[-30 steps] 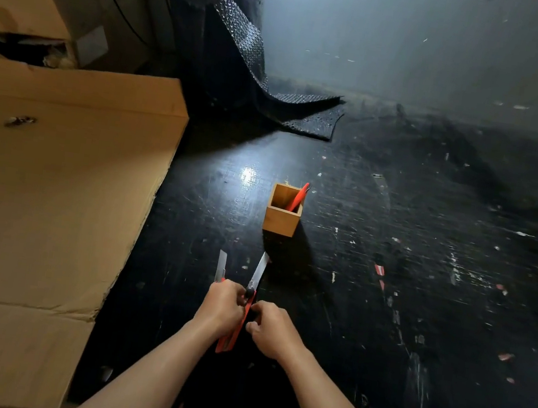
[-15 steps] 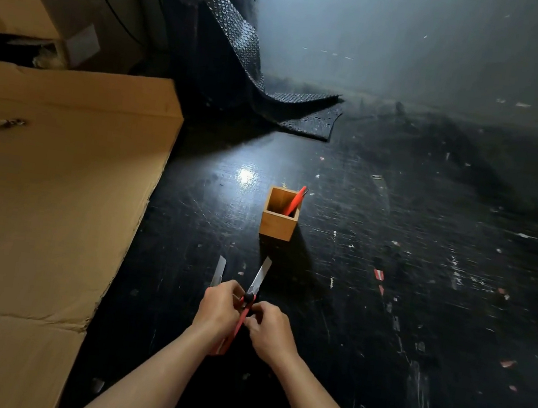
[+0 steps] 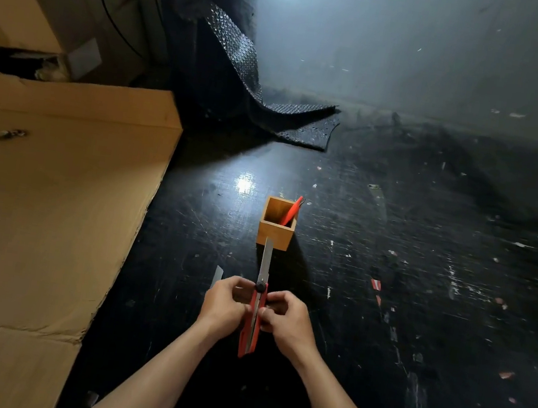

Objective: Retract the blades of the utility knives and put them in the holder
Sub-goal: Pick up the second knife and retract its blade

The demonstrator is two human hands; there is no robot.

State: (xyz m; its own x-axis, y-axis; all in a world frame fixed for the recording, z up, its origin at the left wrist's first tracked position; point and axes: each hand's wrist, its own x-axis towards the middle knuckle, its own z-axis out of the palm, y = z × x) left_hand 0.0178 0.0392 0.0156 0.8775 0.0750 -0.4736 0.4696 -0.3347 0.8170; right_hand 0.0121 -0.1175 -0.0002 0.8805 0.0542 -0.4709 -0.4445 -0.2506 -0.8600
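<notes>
Utility knife [image 3: 252, 322], red body, is held lengthwise between both hands above the dark tabletop [image 3: 384, 306], with its steel blade [image 3: 265, 261] fully extended and pointing away from the person toward the holder. Left hand [image 3: 225, 305] is closed on the left flank of the knife body, fingers curled; right hand [image 3: 285, 320] is closed on the right flank, fingertips pinched at the body just below the black locking wheel [image 3: 260, 286]. A second blade tip [image 3: 218, 274] shows just left of the left hand; the rest of that item is hidden behind the hand, so whether it lies on the tabletop cannot be told. Beyond the extended blade stands the wooden holder [image 3: 276, 227], square and open-topped, upright on the tabletop, with one red knife [image 3: 291, 211] already leaning inside against its right wall. Flattened cardboard [image 3: 46, 207] covers the left side. Farther back, a black textured sheet [image 3: 244, 72] hangs down and curls onto the surface
</notes>
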